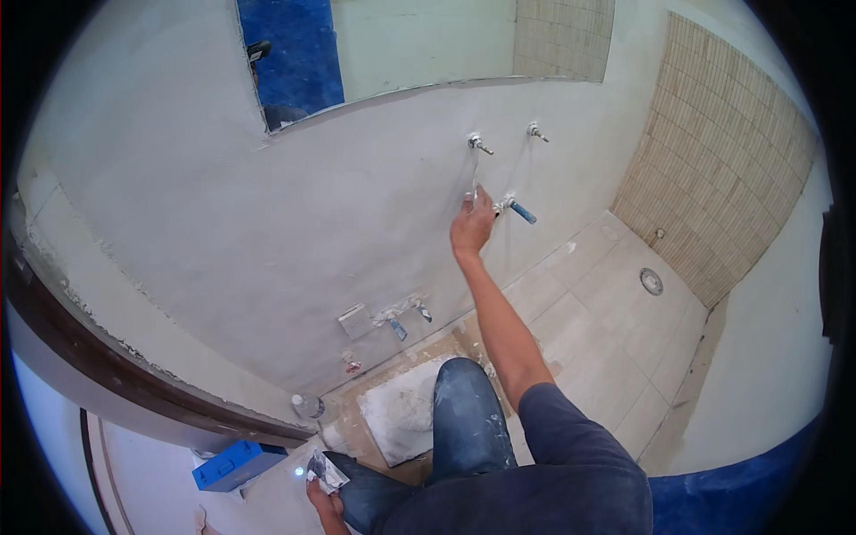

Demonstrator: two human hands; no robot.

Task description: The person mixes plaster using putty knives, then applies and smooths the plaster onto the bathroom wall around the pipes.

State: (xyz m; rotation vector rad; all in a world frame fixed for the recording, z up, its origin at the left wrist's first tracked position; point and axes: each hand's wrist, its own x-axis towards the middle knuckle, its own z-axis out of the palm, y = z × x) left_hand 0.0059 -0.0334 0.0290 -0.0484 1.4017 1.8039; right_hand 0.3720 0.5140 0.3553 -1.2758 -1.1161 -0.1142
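Note:
My right hand (473,225) reaches out to the plastered wall, just left of a blue-capped pipe stub (522,212). Its fingers are closed around a thin putty knife (475,181), seen nearly edge-on against the wall below a metal valve stem (481,145). Low at the left, beside my knee, my left hand (326,501) grips a wide putty knife (327,473) with white filler on its blade; its handle is mostly hidden by the fingers. The pale grey wall (294,223) carries smeared filler.
A mirror (428,45) hangs above. A second valve stem (538,133) sticks out at the right. Lower down are a white square box (355,321) and blue-ended fittings (398,330). A white-dusted bag (401,415), a clear bottle (308,407) and a blue case (239,465) lie on the floor.

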